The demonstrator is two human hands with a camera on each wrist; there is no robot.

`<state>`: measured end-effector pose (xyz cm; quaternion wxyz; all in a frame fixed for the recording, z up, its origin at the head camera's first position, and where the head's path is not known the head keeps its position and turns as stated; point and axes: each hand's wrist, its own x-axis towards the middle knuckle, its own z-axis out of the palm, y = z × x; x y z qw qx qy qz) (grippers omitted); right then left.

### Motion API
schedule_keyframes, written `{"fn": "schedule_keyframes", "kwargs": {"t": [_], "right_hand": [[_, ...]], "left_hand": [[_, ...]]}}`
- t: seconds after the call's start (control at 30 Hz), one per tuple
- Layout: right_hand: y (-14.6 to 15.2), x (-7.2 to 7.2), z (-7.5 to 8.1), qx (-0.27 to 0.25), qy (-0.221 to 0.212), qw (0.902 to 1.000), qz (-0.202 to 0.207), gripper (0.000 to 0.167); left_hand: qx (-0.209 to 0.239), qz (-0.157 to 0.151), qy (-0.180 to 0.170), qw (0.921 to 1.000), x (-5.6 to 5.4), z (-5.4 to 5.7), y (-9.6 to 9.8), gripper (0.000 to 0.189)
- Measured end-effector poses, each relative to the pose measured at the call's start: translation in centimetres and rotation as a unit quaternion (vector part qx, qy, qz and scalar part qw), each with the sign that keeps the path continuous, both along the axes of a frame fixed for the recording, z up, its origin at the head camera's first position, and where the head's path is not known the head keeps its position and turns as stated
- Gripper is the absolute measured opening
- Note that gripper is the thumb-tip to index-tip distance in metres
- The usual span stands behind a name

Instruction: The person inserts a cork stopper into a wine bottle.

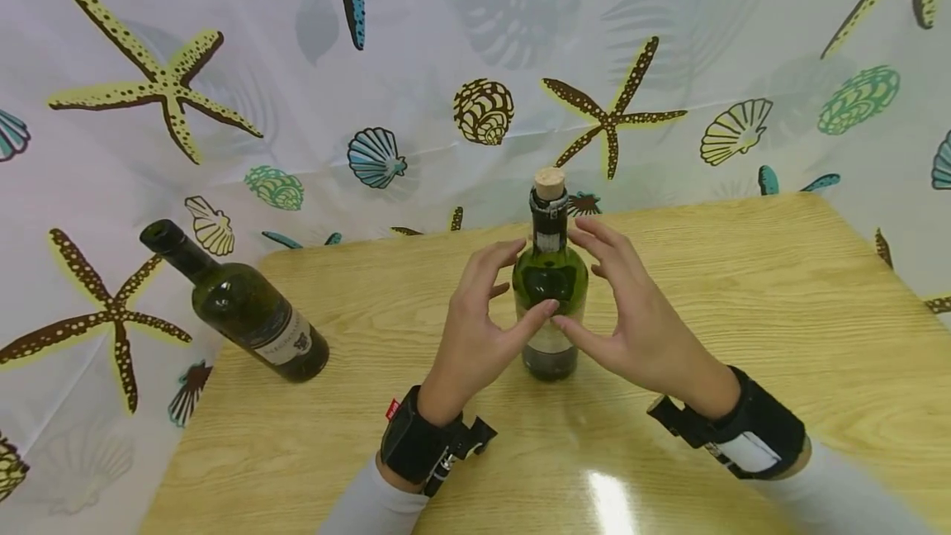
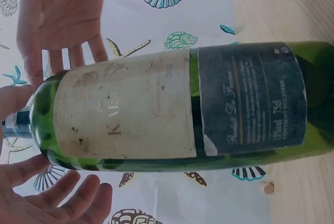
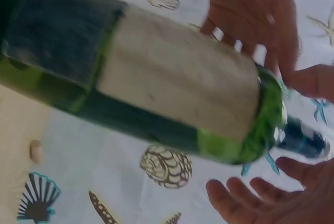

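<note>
A green wine bottle [image 1: 551,279] stands upright on the table, with a cork [image 1: 550,182] at its mouth. Both hands are raised around its shoulder. On the left side, the left hand [image 1: 475,329] spreads its fingers and thumb in a loose curve beside the glass. Mirroring it, the right hand [image 1: 642,329] stays spread on the other side. The two thumbs come close together in front of the bottle. Gaps show between several fingers and the glass in the wrist views; whether any fingertip touches it, I cannot tell. A cream label [image 2: 125,112] and a dark label [image 2: 250,101] face the wrists.
A second dark green bottle [image 1: 248,312] stands at the table's left, its mouth uncorked. Behind the bottle, a small cork-like piece [image 2: 269,187] lies near the far edge of the wooden table [image 1: 743,287]. A white cloth [image 1: 416,89] printed with starfish and shells hangs behind.
</note>
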<state>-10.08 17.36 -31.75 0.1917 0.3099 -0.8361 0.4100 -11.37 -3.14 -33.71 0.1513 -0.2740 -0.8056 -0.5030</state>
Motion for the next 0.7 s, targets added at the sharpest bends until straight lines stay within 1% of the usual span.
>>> {"fn": "schedule_keyframes", "kwargs": {"t": [0.1,0.2,0.27,0.4,0.53,0.7], "right_hand": [[-0.7,0.3,-1.0,0.006,0.006,0.9995,-0.030,0.085],[-1.1,0.3,-1.5,-0.003,0.011,0.9987,-0.049,0.081],[-1.3,0.1,-1.7,-0.006,0.014,0.9985,-0.052,0.080],[-1.6,-0.5,-1.9,-0.010,0.013,0.9990,-0.042,0.078],[-2.2,-1.5,-2.0,-0.015,0.008,0.9993,-0.033,0.077],[-3.5,-3.5,-1.9,-0.018,-0.009,0.9995,-0.026,0.074]], "left_hand": [[0.011,0.009,-0.005,0.9999,0.2,-0.1,0.4,0.065],[0.016,0.018,-0.011,0.9997,0.4,-0.1,0.7,0.064],[0.015,0.025,-0.011,0.9995,0.4,-0.1,0.7,0.064],[0.013,0.033,-0.006,0.9994,0.1,0.0,0.3,0.063],[0.009,0.038,-0.005,0.9992,-0.7,0.1,-0.3,0.063],[0.012,0.046,-0.010,0.9988,-2.7,0.0,-1.5,0.062]]}}
